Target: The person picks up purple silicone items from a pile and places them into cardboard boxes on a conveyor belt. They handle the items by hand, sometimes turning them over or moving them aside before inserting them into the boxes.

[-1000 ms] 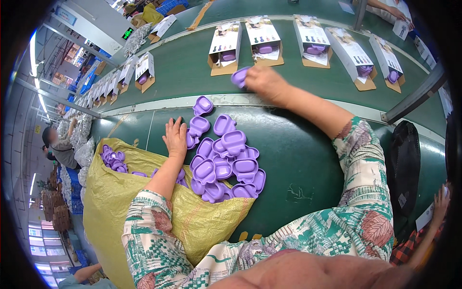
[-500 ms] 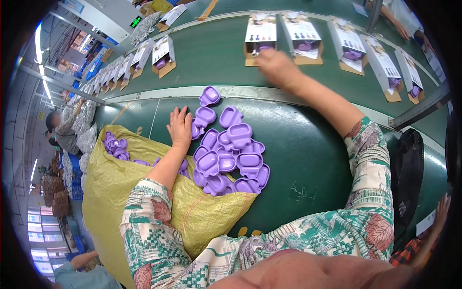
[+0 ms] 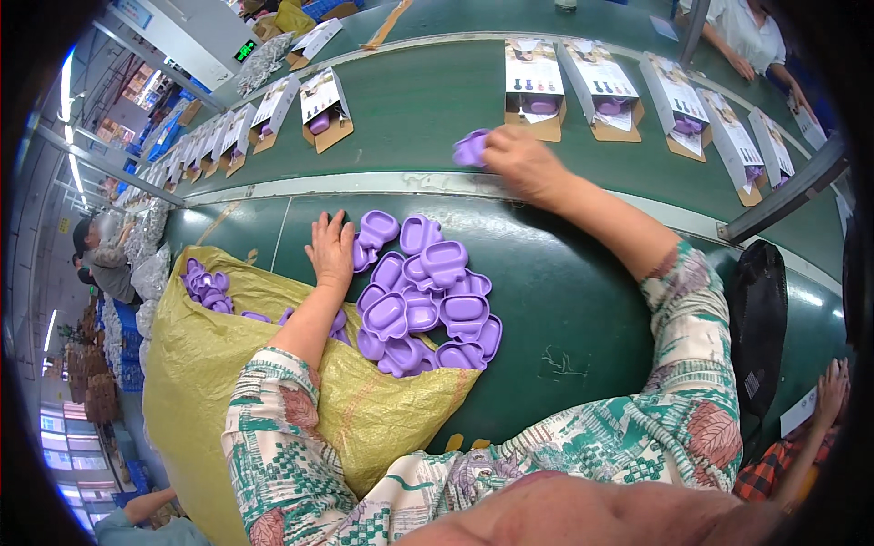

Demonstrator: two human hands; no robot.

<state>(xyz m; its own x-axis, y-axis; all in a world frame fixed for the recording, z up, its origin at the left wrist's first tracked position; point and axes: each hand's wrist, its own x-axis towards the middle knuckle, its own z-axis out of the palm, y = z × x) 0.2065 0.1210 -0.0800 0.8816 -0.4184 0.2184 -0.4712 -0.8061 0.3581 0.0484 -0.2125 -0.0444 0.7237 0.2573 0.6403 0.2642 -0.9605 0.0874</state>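
A pile of shallow purple plastic dishes (image 3: 421, 311), each with a rounded recess, lies on the green table and spills from the mouth of a yellow woven sack (image 3: 209, 364). My left hand (image 3: 330, 253) rests on the table at the pile's left edge, open with fingers spread, close against one dish. Above the table's far metal edge, my right hand (image 3: 528, 166) grips a single purple dish (image 3: 471, 148), tilted. Just beyond that hand stands an open white box (image 3: 534, 68) with a brown flap and a purple piece inside.
A row of similar open boxes (image 3: 602, 80) sits on the green belt (image 3: 410, 109), running off to both sides. A metal post (image 3: 792, 188) rises at the right, near a black bag (image 3: 763, 318). Other people's hands (image 3: 742, 65) show at far right.
My right hand has left the box and now holds a dish. The lone dish near the table's far edge is gone from there. The boxes have shifted rightward; my left hand stays by the pile.
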